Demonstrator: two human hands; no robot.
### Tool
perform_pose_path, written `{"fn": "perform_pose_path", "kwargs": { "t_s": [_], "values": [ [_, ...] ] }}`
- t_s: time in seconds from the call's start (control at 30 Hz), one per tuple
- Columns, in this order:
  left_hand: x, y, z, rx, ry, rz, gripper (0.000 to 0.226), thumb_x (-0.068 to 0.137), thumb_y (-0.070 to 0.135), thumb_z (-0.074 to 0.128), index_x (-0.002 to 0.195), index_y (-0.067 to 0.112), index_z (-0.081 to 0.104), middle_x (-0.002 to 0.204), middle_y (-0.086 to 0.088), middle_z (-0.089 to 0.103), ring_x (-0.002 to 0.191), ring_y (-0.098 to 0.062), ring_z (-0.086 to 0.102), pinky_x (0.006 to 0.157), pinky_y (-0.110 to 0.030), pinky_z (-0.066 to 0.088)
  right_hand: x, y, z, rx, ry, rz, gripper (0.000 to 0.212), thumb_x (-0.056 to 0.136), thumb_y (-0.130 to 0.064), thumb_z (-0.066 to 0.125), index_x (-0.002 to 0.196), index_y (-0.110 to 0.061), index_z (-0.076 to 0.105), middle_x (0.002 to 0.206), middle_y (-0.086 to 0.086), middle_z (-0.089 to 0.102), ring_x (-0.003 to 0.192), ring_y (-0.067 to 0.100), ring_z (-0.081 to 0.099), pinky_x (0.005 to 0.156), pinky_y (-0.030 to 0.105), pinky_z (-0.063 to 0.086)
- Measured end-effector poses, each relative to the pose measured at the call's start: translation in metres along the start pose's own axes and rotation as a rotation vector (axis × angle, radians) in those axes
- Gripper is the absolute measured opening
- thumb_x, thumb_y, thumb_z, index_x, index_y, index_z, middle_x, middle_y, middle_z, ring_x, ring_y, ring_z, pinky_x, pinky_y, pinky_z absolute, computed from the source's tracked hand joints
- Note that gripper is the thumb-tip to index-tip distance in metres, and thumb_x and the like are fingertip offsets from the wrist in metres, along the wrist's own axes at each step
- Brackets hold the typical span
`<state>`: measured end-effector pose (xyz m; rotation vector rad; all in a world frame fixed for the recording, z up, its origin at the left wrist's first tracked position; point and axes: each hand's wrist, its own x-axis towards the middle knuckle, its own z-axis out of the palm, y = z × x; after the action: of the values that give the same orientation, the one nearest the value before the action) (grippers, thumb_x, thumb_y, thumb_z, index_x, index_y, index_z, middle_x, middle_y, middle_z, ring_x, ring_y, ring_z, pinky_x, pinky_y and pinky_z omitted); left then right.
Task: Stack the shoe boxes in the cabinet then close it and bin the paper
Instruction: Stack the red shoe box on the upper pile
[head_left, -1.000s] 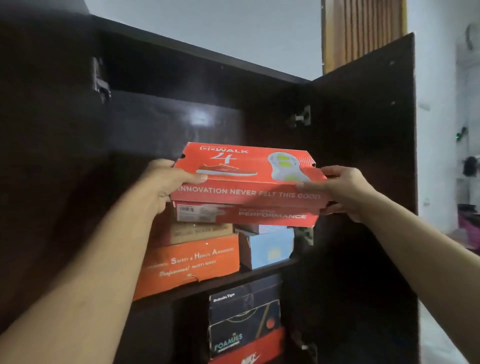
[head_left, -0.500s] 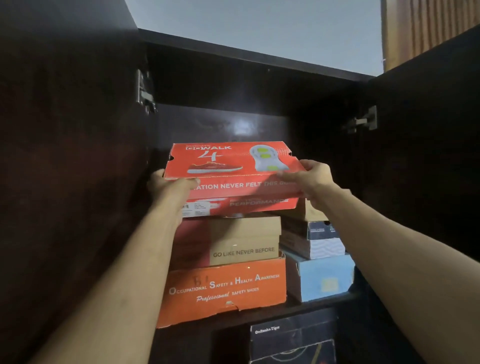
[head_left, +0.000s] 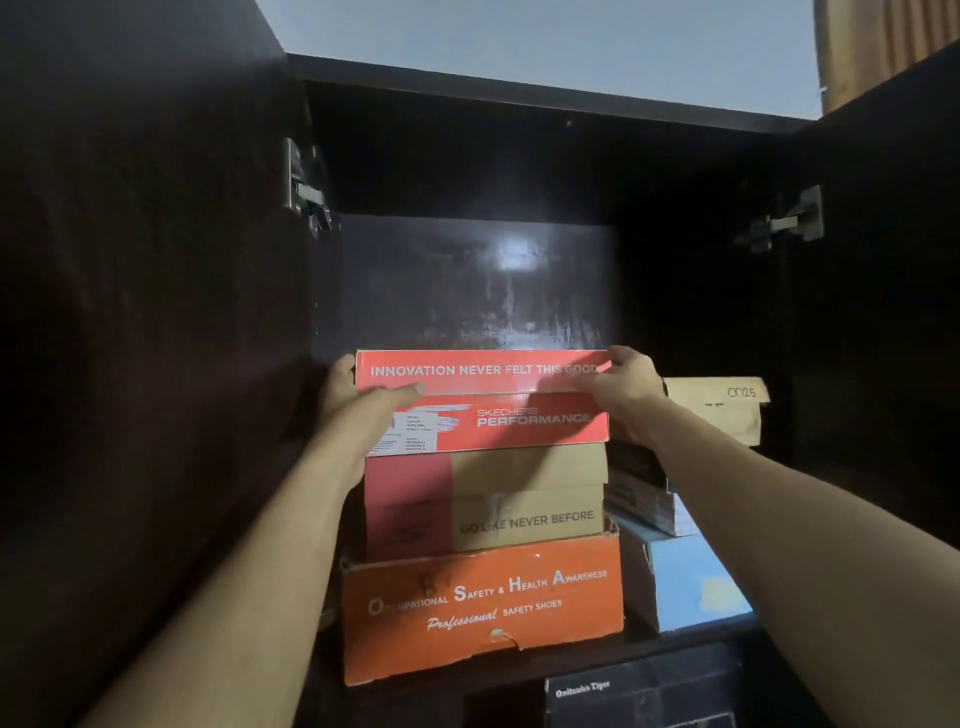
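A red Skechers shoe box (head_left: 498, 410) sits on top of the left stack in the dark cabinet's (head_left: 467, 156) upper compartment. My left hand (head_left: 358, 389) grips its left end, thumb across the front of the lid. My right hand (head_left: 623, 389) holds its right end. Under it lie a tan and pink box (head_left: 524, 499) and an orange safety-shoes box (head_left: 483, 608) at the bottom. The paper is not in view.
A second stack stands to the right: a light blue box (head_left: 691, 587), a dark striped box (head_left: 644, 499) and a tan box marked 0025 (head_left: 722, 410). A black box (head_left: 639, 696) is on the shelf below. Both doors (head_left: 130, 312) stand open at the sides.
The red box has gone deeper into the cabinet and come down level onto the tan box. Its top face no longer shows. The view has moved closer and tilted up.
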<state>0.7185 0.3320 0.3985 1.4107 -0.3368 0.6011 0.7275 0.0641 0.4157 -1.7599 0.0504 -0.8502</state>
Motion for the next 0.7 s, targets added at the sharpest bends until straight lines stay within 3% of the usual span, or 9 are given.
{"fn": "perform_pose_path", "kwargs": {
  "t_s": [0.07, 0.2, 0.3, 0.37, 0.47, 0.57, 0.7],
  "values": [
    [0.001, 0.0, -0.001, 0.0, -0.006, -0.017, 0.044, 0.075, 0.0, 0.078, 0.114, 0.005, 0.058, 0.102, -0.008, 0.071, 0.087, -0.02, 0.07, 0.069, -0.03, 0.056, -0.002, 0.0, 0.004, -0.055, -0.014, -0.013, 0.09, 0.075, -0.029, 0.083, 0.148, -0.008, 0.035, 0.12, 0.008, 0.061, 0.096, 0.02, 0.061, 0.081, 0.03, 0.052],
    [0.0, 0.001, -0.001, 0.015, -0.005, -0.021, 0.042, 0.075, 0.004, 0.079, 0.112, 0.007, 0.058, 0.105, -0.009, 0.071, 0.092, -0.024, 0.07, 0.071, -0.03, 0.056, -0.003, 0.001, 0.004, -0.16, -0.021, -0.024, 0.06, 0.083, -0.011, 0.074, 0.136, -0.009, 0.045, 0.112, 0.006, 0.064, 0.098, 0.022, 0.065, 0.078, 0.032, 0.058],
    [-0.003, -0.002, 0.003, 0.114, 0.011, -0.001, 0.061, 0.073, 0.006, 0.081, 0.126, 0.009, 0.05, 0.116, -0.008, 0.067, 0.105, -0.023, 0.065, 0.08, -0.029, 0.052, -0.008, 0.002, -0.001, -0.261, -0.044, -0.056, 0.049, 0.083, -0.008, 0.072, 0.126, -0.012, 0.049, 0.109, 0.004, 0.063, 0.1, 0.022, 0.063, 0.073, 0.028, 0.054],
    [-0.008, -0.007, 0.009, 0.345, 0.158, 0.11, 0.082, 0.069, 0.013, 0.081, 0.139, 0.01, 0.039, 0.134, -0.009, 0.054, 0.123, -0.026, 0.052, 0.101, -0.037, 0.044, -0.015, 0.002, -0.007, -0.291, -0.047, -0.068, 0.054, 0.082, -0.009, 0.073, 0.13, -0.013, 0.048, 0.114, 0.006, 0.065, 0.106, 0.024, 0.063, 0.08, 0.033, 0.056],
    [-0.032, -0.015, 0.037, 0.532, 0.371, 0.369, 0.068, 0.067, 0.014, 0.074, 0.13, 0.005, 0.049, 0.133, -0.015, 0.052, 0.127, -0.035, 0.043, 0.109, -0.048, 0.034, -0.03, 0.002, -0.025, -0.344, -0.037, -0.072, 0.063, 0.082, -0.011, 0.074, 0.137, -0.006, 0.043, 0.121, 0.01, 0.063, 0.105, 0.023, 0.06, 0.087, 0.036, 0.054],
    [-0.066, -0.018, 0.08, 0.476, 0.226, 0.413, 0.05, 0.073, 0.013, 0.071, 0.12, 0.008, 0.058, 0.126, -0.009, 0.058, 0.123, -0.03, 0.048, 0.106, -0.044, 0.038, -0.047, 0.004, -0.054, -0.413, -0.032, -0.057, 0.055, 0.081, -0.017, 0.076, 0.13, -0.01, 0.052, 0.113, 0.007, 0.065, 0.093, 0.018, 0.059, 0.082, 0.036, 0.056],
    [-0.093, -0.03, 0.138, 0.433, -0.195, 0.133, 0.024, 0.067, 0.025, 0.069, 0.091, 0.021, 0.064, 0.099, -0.001, 0.063, 0.099, -0.024, 0.062, 0.083, -0.039, 0.054, -0.075, 0.011, -0.109, -0.573, -0.114, 0.049, 0.046, 0.082, -0.022, 0.077, 0.123, -0.01, 0.06, 0.109, 0.005, 0.065, 0.089, 0.022, 0.068, 0.068, 0.032, 0.061]
  ]
}}
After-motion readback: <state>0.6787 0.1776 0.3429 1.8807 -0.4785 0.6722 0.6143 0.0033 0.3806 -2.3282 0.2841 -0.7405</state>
